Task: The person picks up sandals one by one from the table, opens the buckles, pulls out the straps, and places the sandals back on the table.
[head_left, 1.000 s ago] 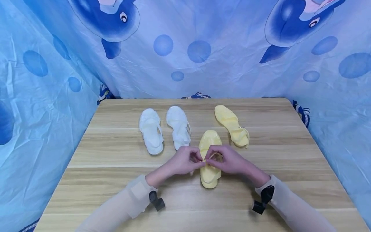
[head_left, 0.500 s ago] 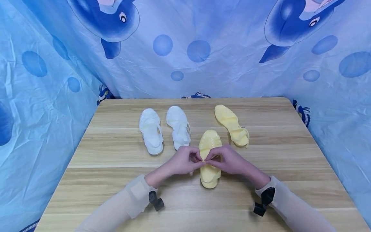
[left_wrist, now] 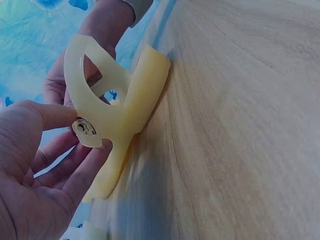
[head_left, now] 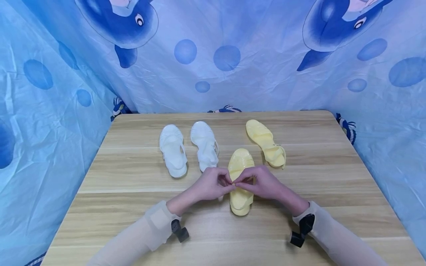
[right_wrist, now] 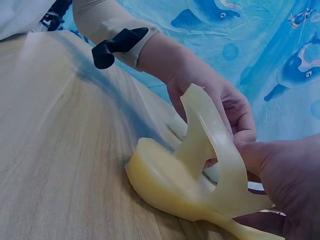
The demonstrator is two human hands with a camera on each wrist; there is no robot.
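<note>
The near yellow sandal (head_left: 241,161) rests sole down on the tabletop, its toe to the far side and its heel to the near side, directly between and partly beneath the two hands. The left hand (head_left: 213,184) comes in from the left and meets the sandal at its left edge, halfway along. Its thumb and fingers pinch the strap (left_wrist: 76,92) at the small metal buckle (left_wrist: 84,126). The right hand (head_left: 261,181) reaches in from the right, across the sandal's middle, its thumb and fingertips pinching at the same spot, right beside the left hand's fingertips. Which bit of strap it grips is hidden. The strap stands up above the sole.

Just beyond, to the right, the far yellow sandal (head_left: 266,143) lies slanted, its toe to the far left. On the left are two white sandals, toes to the far side: the left white sandal (head_left: 173,151) stands well apart from the hands, while the right white sandal (head_left: 204,144) has its heel end near the left hand.

Pale sleeves (head_left: 146,227) cover both forearms, with a black device (head_left: 179,231) at each wrist. Beyond the wood-grained tabletop (head_left: 133,210) hangs a blue backdrop (head_left: 266,74) printed with sea animals.
</note>
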